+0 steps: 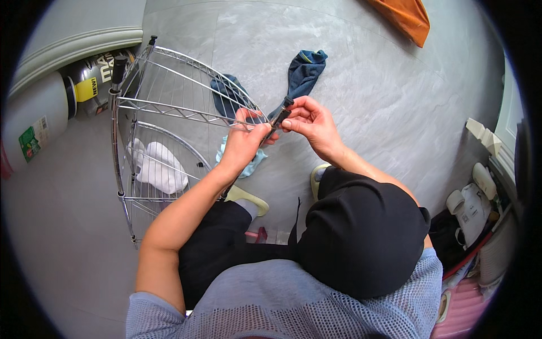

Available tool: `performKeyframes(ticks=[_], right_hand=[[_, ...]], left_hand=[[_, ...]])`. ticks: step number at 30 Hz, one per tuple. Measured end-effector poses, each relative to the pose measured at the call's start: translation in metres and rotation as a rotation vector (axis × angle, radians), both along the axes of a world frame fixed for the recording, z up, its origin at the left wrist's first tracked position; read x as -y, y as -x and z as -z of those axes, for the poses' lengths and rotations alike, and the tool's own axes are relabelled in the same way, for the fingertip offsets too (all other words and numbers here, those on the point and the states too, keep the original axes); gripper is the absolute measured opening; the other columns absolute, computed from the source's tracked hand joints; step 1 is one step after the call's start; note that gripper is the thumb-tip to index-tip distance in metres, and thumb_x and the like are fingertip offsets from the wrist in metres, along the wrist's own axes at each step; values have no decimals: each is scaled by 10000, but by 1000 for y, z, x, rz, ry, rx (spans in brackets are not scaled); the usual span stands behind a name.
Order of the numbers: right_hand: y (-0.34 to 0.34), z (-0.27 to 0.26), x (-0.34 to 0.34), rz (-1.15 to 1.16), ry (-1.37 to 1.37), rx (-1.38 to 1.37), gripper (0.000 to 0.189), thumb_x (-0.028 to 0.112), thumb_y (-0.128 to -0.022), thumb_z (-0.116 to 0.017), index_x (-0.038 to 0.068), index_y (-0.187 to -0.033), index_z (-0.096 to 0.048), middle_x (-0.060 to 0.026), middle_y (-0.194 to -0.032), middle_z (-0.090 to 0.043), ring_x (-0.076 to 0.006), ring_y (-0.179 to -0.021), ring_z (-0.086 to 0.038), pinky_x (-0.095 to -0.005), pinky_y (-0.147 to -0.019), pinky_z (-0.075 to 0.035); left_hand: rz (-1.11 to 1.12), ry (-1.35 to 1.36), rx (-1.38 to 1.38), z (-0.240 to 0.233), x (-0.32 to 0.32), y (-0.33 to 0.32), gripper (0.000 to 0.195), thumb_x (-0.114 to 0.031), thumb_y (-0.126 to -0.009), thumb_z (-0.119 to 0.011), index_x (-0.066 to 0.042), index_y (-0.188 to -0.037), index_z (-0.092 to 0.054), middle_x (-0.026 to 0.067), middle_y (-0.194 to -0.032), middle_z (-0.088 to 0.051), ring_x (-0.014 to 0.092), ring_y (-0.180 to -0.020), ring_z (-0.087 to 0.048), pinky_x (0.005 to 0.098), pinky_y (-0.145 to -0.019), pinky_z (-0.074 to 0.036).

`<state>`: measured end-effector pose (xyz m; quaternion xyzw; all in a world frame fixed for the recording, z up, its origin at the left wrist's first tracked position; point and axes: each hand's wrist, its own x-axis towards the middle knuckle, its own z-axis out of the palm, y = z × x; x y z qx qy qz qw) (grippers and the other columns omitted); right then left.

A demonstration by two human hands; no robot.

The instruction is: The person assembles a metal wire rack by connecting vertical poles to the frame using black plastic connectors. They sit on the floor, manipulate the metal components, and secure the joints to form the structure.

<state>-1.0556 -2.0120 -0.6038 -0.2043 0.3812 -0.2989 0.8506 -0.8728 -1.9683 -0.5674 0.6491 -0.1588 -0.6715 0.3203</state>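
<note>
A chrome wire corner shelf rack (169,109) with curved fronts stands before me, slightly tilted in view. My left hand (241,146) grips its near right corner, around the metal post (274,123). Beside it, the thumb and fingers of my right hand (317,125) pinch at a black plastic fitting (284,112) near the post's top. The fingers partly hide what they hold there. Black end caps also top the other posts, such as the left post (114,140). A white bundle (163,169) shows through the lower wire tier.
Dark blue cloth (307,70) and light blue cloth (254,164) lie on the grey floor. At left, a large jar (101,80) and a whitish plastic jug (38,114) line the wall. An orange bag (408,21) lies ahead. Assorted white items (470,212) and a pink ribbed object (463,305) are at right.
</note>
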Motion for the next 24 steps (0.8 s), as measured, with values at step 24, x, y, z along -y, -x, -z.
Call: performKeyframes(ticks=[24], right_hand=[[-7, 3, 12, -182, 81, -32, 244, 112, -847, -686, 58, -1063, -586, -22, -962, -677, -88, -882, -596, -241, -730, -454]], left_hand=[[150, -18, 207, 10, -39, -75, 342, -201, -919, -562, -46, -1212, -481, 68, -1058, -606, 158, -953, -596, 310, -816, -454]])
